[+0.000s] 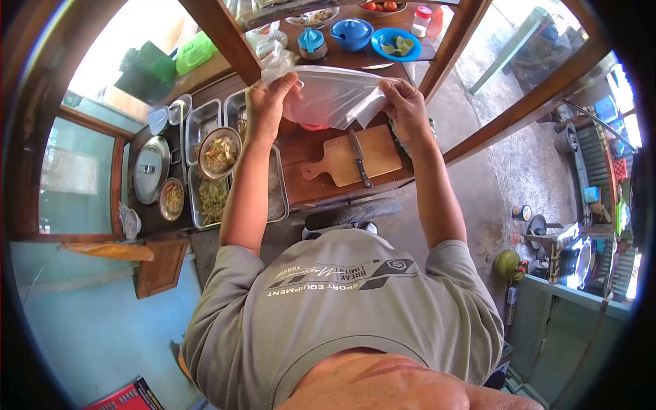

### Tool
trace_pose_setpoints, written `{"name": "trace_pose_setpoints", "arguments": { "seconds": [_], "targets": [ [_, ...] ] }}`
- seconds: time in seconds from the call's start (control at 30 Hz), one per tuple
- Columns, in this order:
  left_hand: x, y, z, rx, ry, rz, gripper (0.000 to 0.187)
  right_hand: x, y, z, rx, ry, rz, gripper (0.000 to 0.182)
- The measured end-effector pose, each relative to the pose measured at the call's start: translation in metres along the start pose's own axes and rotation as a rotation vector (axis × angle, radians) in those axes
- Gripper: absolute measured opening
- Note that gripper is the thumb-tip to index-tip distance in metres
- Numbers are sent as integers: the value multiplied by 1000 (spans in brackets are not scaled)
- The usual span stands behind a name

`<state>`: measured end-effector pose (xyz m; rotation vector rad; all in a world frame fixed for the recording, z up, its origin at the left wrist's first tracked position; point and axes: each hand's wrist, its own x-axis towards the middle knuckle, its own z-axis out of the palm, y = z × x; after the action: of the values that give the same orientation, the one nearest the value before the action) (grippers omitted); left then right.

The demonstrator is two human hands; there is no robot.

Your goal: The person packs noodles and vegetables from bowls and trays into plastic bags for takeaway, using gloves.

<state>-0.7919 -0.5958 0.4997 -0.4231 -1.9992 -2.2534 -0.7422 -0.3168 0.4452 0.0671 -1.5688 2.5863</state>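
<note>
A clear plastic bag (331,96) is stretched between my two hands above the counter. My left hand (271,102) pinches its left end between thumb and fingers. At the other end, my right hand (404,106) has closed on the bag's corner. Below the bag lies a wooden cutting board (377,160), with a black-handled knife (361,158) resting across it. Left of my left forearm, a bowl of food (220,152) sits on metal trays (213,201) that hold more food.
Behind the bag stand a blue lidded pot (352,33), a blue plate with green pieces (396,45) and a red-lidded jar (421,22). A round metal lid (152,169) lies far left. Wooden posts (454,51) frame the counter.
</note>
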Motion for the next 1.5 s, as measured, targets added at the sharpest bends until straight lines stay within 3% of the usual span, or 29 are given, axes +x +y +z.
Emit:
{"name": "trace_pose_setpoints", "arguments": {
  "seconds": [0.07, 0.17, 0.3, 0.4, 0.47, 0.5, 0.6, 0.7, 0.73, 0.8, 0.9, 0.93, 1.03, 1.1, 1.23, 1.43, 1.5],
  "targets": [
    [-11, -10, -16, 19, -1, -61, 26, 1, 10, -1, -68, 9, 23, 18],
    [-21, -2, -17, 31, 118, -9, 29, 4, 4, 8, -575, -51, -105, 22],
    [-20, 16, -31, 380, 92, 369, 26, 30, -45, 43, -1120, 102, -935, 25],
    [-10, 56, -24, 708, 120, 670, 21, 73, -84, 68, -1346, 126, -1292, 25],
    [6, 77, -16, 847, 110, 858, 17, 101, -101, 86, -1415, 56, -1326, 22],
    [14, 81, -10, 892, 98, 856, 15, 114, -107, 92, -1450, 22, -1343, 21],
    [42, 94, 6, 1059, 43, 821, 8, 146, -119, 103, -1685, -127, -1070, 31],
    [72, 111, 31, 1157, 33, 669, 25, 161, -116, 107, -1610, -93, -1036, 25],
    [97, 103, 30, 1179, 67, 731, 29, 164, -116, 109, -1491, -36, -1047, 18],
    [137, 90, 33, 1220, 134, 850, 38, 173, -112, 104, -1542, -62, -1189, 20],
    [151, 101, 42, 1419, 11, 661, 43, 182, -114, 101, -1478, -86, -1277, 17],
    [159, 98, 41, 1443, 12, 703, 37, 176, -118, 106, -1462, -80, -1250, 16],
    [171, 94, 39, 1382, -37, 686, 33, 175, -126, 107, -1418, -95, -1182, 11],
    [179, 84, 36, 1307, -21, 798, 25, 178, -130, 104, -1351, -178, -1105, 13],
    [205, 66, 27, 1113, -49, 953, 21, 187, -122, 104, -1384, -175, -1254, 10],
    [212, 62, 24, 980, -57, 975, 22, 169, -130, 120, -1594, -90, -1013, 17],
    [216, 60, 25, 957, -19, 985, 23, 180, -126, 121, -1590, -80, -1222, 19]
  ]
}}
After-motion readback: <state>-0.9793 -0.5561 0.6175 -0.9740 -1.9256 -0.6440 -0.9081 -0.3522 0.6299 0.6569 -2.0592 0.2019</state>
